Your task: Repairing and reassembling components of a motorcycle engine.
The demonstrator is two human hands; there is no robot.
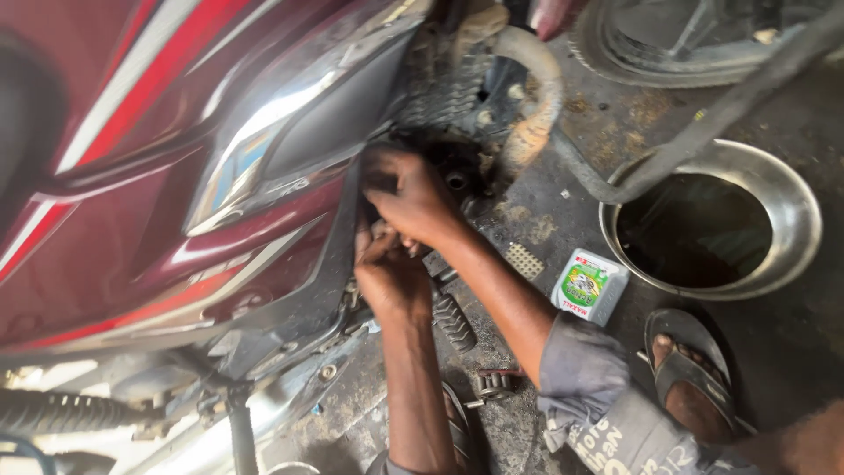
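Reaching under the red motorbike panel (pixel 176 202), my right hand (pixel 413 198) and left hand (pixel 387 273) curl around something hidden beside the engine (pixel 457 171); I'd keep both wrists steady, clear of the oil bowl (pixel 796 211).

two hands (pixel 400 237), one motorcycle (pixel 176 176), one steel basin (pixel 791 202), one small green-and-white can (pixel 589 286), one sandalled foot (pixel 690 378)

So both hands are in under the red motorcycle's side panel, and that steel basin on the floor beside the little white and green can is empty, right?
Not quite. The head view shows the steel basin holding dark liquid, not empty. The rest stands: the left hand and right hand are under the red motorcycle's side panel, with the white and green can beside the basin.
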